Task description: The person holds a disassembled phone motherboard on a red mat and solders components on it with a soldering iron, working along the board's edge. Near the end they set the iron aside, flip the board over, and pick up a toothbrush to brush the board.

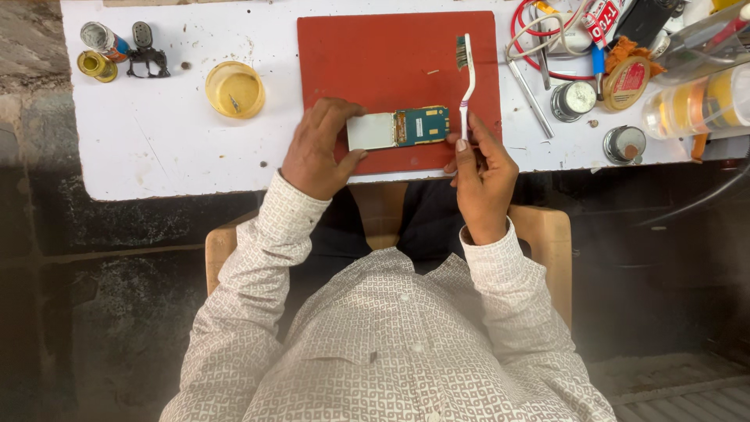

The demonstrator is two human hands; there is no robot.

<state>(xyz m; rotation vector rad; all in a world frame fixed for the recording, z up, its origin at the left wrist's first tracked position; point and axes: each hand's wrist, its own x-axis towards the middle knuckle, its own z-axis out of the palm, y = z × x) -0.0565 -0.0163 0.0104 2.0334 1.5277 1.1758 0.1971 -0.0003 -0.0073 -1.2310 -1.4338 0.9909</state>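
Item: phone circuit board (398, 128), half pale screen, half teal board, lying flat near the front edge of a red mat (391, 55).

Left hand (319, 148): my fingers curl round the board's left end, thumb on the near edge, pinning it to the mat.

Right hand (480, 176): closed in a pinch on the lower handle of a white toothbrush (466, 74); its soiled bristles stand up at the far end, off the board and just right of it.

Risks, as I judge them:
- The board is held at one end only; a firm scrub at the right end could pivot it or skate it off the mat's near edge.
- Stiff, dirty bristles could scratch the screen or drag grit across the small parts.
- The yellow dish (234, 89) to the left looks to hold a little liquid; a careless elbow could tip it.

Surface (148, 141): white, scuffed and speckled, with dark floor to either side.
- Far left: small cans (101, 41) and a black metal part (145, 56).
- Centre: the mat.
- Right: crowded with tweezers (531, 98), a red cable (547, 72), round tins (625, 144), a clear plastic container (695, 101). The clutter sits close to my brush hand, so a wide stroke could knock something over.

Room: I sit on a wooden seat (547, 230), wearing a patterned shirt. Little else shows.
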